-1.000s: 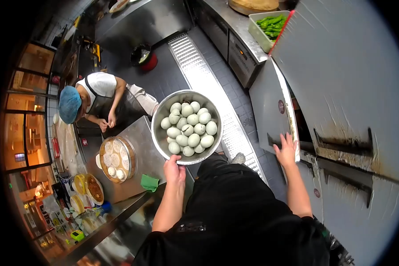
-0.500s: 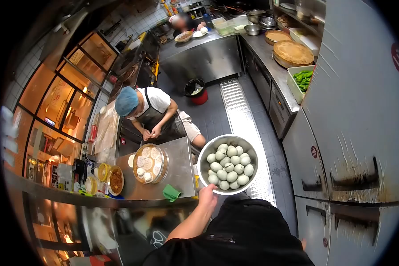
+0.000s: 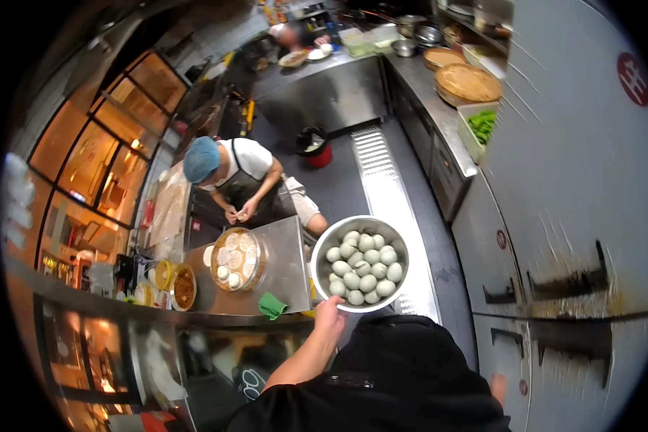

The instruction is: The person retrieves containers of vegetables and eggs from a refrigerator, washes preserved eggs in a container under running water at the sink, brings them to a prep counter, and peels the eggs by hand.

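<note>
The left hand (image 3: 329, 317) pinches the bowl (image 3: 330, 239) by its near rim, thumb over the edge; the bowl, full of pale eggs (image 3: 362, 268), hangs in the air just past the table's right end. To its right, the upper door (image 3: 479, 245) of the fridge (image 3: 576, 180), ajar a second ago with the right hand (image 3: 498, 387) at its edge, now stands shut, so the fridge seems done with and the left hand appears to bear the load alone. The right hand is low beside the fridge; I cannot tell how its fingers are set.

Leftmost are lit windows (image 3: 93, 173). On the table (image 3: 288, 248) come a dish (image 3: 184, 286) of brown food, a steamer (image 3: 264, 263) of white rounds (image 3: 234, 261) and a green cloth (image 3: 272, 306). A co-worker (image 3: 252, 180) in a blue cap sits behind it, fingers together. Further right are a red bin (image 3: 315, 155), a floor drain (image 3: 403, 230) and a tub of peppers (image 3: 484, 127)
</note>
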Available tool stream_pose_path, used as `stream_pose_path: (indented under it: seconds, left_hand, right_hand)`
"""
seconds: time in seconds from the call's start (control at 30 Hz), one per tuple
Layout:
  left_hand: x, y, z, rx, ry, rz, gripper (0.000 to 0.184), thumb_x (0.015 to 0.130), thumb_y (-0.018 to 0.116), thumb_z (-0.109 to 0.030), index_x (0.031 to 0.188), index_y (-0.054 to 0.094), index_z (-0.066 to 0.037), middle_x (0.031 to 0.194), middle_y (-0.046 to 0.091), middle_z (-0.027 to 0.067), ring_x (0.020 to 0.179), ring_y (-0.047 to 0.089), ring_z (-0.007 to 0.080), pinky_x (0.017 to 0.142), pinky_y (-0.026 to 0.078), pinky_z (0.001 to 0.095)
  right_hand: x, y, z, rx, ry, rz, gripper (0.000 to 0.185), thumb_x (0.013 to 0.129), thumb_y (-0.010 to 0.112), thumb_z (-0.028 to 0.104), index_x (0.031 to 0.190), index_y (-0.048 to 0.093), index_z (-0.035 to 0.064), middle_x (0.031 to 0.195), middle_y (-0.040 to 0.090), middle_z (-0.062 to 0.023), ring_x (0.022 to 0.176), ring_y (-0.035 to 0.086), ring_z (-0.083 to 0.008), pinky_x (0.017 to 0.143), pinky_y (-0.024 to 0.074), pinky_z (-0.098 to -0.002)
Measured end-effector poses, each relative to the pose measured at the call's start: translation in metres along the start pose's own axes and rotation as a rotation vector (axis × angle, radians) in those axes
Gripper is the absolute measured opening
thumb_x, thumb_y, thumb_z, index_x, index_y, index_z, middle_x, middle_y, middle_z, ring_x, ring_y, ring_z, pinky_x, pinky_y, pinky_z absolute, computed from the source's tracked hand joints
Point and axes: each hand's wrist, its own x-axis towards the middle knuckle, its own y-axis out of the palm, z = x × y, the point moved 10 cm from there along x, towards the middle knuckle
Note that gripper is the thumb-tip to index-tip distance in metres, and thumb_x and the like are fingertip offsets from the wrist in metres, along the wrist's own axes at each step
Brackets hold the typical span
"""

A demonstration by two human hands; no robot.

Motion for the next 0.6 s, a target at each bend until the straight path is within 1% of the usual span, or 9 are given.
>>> stream_pose_path:
  seconds: [0.03,0.1,0.13,0.17,0.23,0.33,0.43,0.53,0.6]
  left_hand:
    - [0.005,-0.004,0.001,0.007,-0.013,-0.015,0.029,0.075,0.062,0.006,0.102,0.057,-0.001,0.097,0.06,0.0118,0.087,0.061,0.0269,0.071,0.051,0.0419]
    - [0.008,-0.009,0.005,0.031,-0.027,-0.023,0.028,0.074,0.062,0.006,0.101,0.057,-0.001,0.095,0.06,0.0119,0.083,0.062,0.0263,0.067,0.052,0.0395]
    - [0.011,-0.009,0.003,0.031,-0.013,-0.02,0.027,0.074,0.061,0.006,0.1,0.057,-0.001,0.095,0.06,0.012,0.081,0.062,0.026,0.064,0.052,0.0379]
    - [0.018,-0.015,0.004,0.053,-0.032,-0.002,0.028,0.074,0.06,0.006,0.101,0.057,-0.001,0.095,0.06,0.0123,0.081,0.063,0.0265,0.064,0.054,0.0379]
    - [0.016,-0.011,0.005,0.026,-0.023,0.026,0.029,0.074,0.059,0.007,0.102,0.057,0.001,0.096,0.061,0.013,0.083,0.064,0.0281,0.068,0.057,0.0397]
    - [0.007,0.0,-0.001,-0.044,0.015,0.016,0.034,0.075,0.058,0.008,0.109,0.056,0.005,0.103,0.063,0.0156,0.09,0.066,0.031,0.079,0.059,0.0431]
    - [0.013,0.011,-0.001,-0.063,0.027,0.055,0.036,0.076,0.058,0.009,0.113,0.056,0.007,0.106,0.063,0.0166,0.094,0.065,0.0306,0.082,0.058,0.0431]
    - [0.012,0.03,-0.005,-0.076,0.023,0.006,0.033,0.078,0.058,0.009,0.11,0.057,0.007,0.105,0.063,0.0164,0.095,0.065,0.0304,0.082,0.058,0.043]
    - [0.026,0.043,-0.007,-0.091,0.017,0.015,0.03,0.078,0.059,0.009,0.108,0.057,0.005,0.104,0.063,0.0156,0.093,0.065,0.0299,0.081,0.058,0.0429]
  right_hand:
    - [0.007,0.007,-0.008,-0.025,0.037,0.01,0.057,0.097,0.055,0.037,0.141,0.052,0.0009,0.14,0.056,-0.0214,0.129,0.055,-0.0338,0.109,0.0413,-0.0437]
    - [0.0,0.009,-0.015,0.216,0.222,-0.05,0.058,0.098,0.055,0.04,0.141,0.053,0.0015,0.142,0.055,-0.0212,0.13,0.054,-0.0364,0.111,0.0394,-0.0445]
    - [-0.055,-0.029,0.042,0.239,0.328,-0.064,0.061,0.095,0.06,0.039,0.139,0.053,-0.002,0.14,0.056,-0.0242,0.13,0.054,-0.038,0.109,0.0409,-0.0451]
    - [-0.057,-0.033,0.051,0.294,0.267,-0.091,0.063,0.09,0.066,0.037,0.135,0.056,-0.005,0.136,0.059,-0.0264,0.128,0.056,-0.0388,0.107,0.0424,-0.0452]
    - [-0.043,-0.019,0.034,0.315,0.253,-0.12,0.062,0.086,0.072,0.035,0.131,0.06,-0.0057,0.13,0.063,-0.0265,0.122,0.06,-0.0376,0.103,0.0459,-0.0456]
    - [-0.038,0.002,0.016,0.396,0.267,-0.147,0.056,0.084,0.075,0.033,0.125,0.065,-0.0043,0.122,0.068,-0.0228,0.114,0.065,-0.0342,0.096,0.0501,-0.0439]
    - [-0.031,0.024,0.015,0.354,0.226,0.047,0.046,0.083,0.076,0.029,0.115,0.068,-0.0035,0.111,0.072,-0.0185,0.101,0.067,-0.0306,0.086,0.0523,-0.0425]
    - [-0.07,-0.014,0.08,0.203,0.255,0.074,0.032,0.084,0.075,0.023,0.104,0.072,-0.0015,0.1,0.073,-0.0141,0.091,0.066,-0.028,0.081,0.0502,-0.0417]
    - [-0.064,-0.018,0.103,0.186,0.178,0.081,0.029,0.087,0.072,0.025,0.101,0.072,-0.0002,0.096,0.073,-0.0124,0.089,0.065,-0.0274,0.08,0.0488,-0.0419]
